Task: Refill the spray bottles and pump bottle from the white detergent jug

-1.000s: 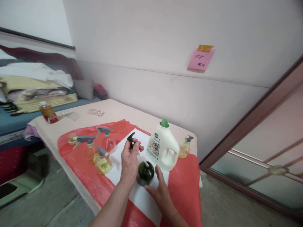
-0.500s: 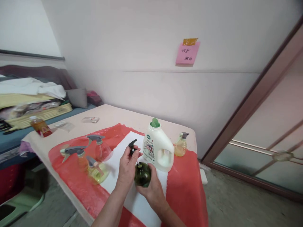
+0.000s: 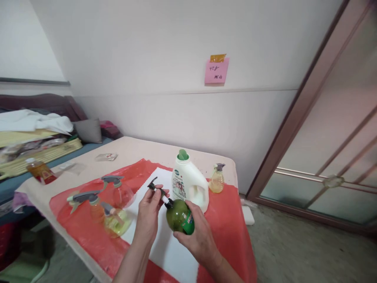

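My left hand pinches a black pump head, whose white collar part sits at the mouth of a dark green round bottle. Around that bottle's lower side wraps my right hand, its fingers closed on it. The bottle is tilted, mouth toward the left hand, and a bright green label shows on it. Whether the pump is screwed in cannot be made out. Just behind my hands stands a large white detergent jug with a handle and a green opening. White paper lies beneath.
Several spray bottles with grey triggers stand at the left on red plastic sheeting. Another yellowish spray bottle is right of the jug. An amber bottle lies near the table's left edge. A pink note hangs on the wall.
The bottle has tipped from facing me to lying slanted toward my left hand, revealing its label. The pump head has come down to the bottle's mouth. The view has shifted right.
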`<state>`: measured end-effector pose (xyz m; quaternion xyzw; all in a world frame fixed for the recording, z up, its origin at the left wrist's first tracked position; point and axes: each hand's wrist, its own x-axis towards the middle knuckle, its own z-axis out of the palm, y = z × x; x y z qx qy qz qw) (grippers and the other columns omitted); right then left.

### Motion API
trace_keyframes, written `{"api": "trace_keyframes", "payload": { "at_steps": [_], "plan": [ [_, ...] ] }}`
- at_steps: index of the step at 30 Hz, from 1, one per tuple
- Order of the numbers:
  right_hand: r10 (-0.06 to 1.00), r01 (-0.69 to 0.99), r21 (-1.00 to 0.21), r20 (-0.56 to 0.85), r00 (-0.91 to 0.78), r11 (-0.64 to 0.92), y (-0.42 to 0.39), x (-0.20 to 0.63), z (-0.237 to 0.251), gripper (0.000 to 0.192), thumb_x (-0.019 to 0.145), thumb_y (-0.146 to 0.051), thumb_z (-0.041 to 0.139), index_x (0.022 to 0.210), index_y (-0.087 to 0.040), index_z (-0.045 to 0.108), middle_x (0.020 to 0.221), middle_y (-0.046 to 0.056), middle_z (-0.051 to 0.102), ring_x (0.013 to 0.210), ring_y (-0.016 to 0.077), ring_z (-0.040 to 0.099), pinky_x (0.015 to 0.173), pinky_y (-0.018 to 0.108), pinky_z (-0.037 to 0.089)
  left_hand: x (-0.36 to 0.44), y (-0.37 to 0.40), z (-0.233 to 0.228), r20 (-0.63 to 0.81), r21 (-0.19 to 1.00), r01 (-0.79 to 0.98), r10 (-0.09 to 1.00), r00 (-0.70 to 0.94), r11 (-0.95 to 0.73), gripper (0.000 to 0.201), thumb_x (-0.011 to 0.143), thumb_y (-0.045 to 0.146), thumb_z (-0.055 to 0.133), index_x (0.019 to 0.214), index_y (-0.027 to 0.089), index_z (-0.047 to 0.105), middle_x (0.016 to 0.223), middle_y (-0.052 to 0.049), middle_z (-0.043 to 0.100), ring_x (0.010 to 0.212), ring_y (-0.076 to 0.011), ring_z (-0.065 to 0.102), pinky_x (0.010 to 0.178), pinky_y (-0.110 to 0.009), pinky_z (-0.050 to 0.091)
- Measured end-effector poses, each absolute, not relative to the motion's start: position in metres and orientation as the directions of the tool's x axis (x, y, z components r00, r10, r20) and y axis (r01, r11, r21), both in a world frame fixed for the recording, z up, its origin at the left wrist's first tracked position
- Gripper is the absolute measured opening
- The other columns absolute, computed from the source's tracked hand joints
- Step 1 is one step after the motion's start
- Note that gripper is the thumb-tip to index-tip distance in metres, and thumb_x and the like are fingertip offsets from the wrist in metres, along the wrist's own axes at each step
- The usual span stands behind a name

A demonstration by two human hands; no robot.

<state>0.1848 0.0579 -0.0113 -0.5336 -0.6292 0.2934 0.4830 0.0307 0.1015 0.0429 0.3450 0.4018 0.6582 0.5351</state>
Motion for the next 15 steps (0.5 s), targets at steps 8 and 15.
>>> {"api": "trace_keyframes", "payload": {
  "at_steps": [8, 15],
  "plan": [
    [0.936, 0.345, -0.897, 0.334, 0.113, 0.278, 0.057, 0.184, -0.006, 0.080, 0.056, -0.020, 0.073, 0.133, -0.024, 0.050, 0.133, 0.009, 0.058, 0.127, 0.0318, 0.050, 0.112, 0.048, 0.036, 0.045, 0.093, 0.039, -0.022, 0.913, -0.408, 0.999, -0.041, 0.003, 0.042, 0.074, 0.050, 0.078, 0.104, 0.020, 0.069, 0.102, -0.007, 0.075, 0.096, -0.0207, 0.067, 0.086, -0.033, 0.051],
    [0.993, -0.060, -0.994, 0.082, 0.089, 0.087, 0.055, 0.186, 0.006, 0.074, 0.051, -0.030, 0.079, 0.120, -0.025, 0.053, 0.117, 0.006, 0.067, 0.110, 0.0316, 0.062, 0.098, 0.048, 0.047, 0.048, 0.090, 0.046, -0.071, 0.857, -0.509, 0.997, 0.037, 0.080, 0.035, 0.079, 0.045, 0.075, 0.103, 0.021, 0.064, 0.093, -0.005, 0.074, 0.086, -0.0181, 0.068, 0.077, -0.029, 0.052]
  ]
}}
